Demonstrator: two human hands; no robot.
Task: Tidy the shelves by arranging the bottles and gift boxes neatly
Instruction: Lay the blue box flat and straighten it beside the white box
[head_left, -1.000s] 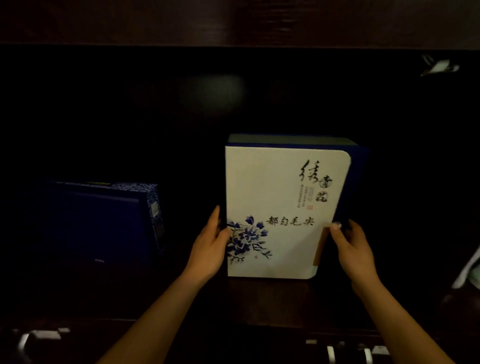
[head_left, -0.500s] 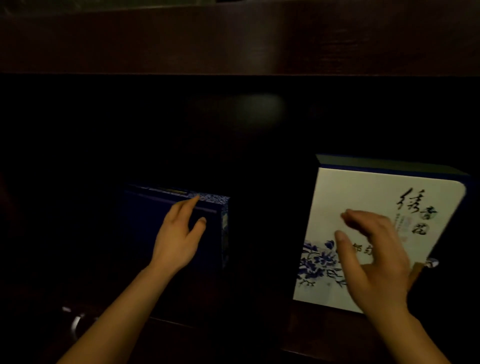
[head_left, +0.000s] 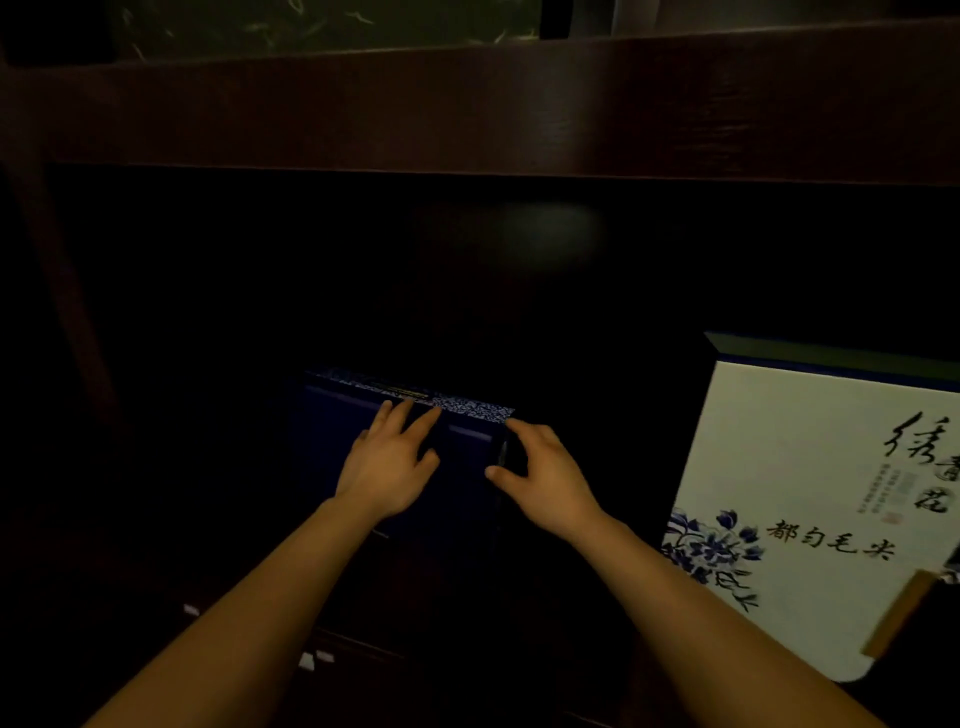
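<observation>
A dark blue gift box with a blue-and-white patterned top edge stands in the middle of a dim shelf. My left hand lies flat against its front face, fingertips at the top edge. My right hand is at the box's right edge, thumb on the front and fingers curled round the side. A white gift box with blue flowers and black calligraphy stands upright at the right, untouched by either hand.
The dark wooden shelf board above spans the whole view. The shelf's back is black and unlit. A wooden upright bounds the left side. Small pale tags sit along the shelf's front edge.
Both hands let go of the white box and went left to the dark blue box. The view swung left, so the white box now sits at the right edge.
</observation>
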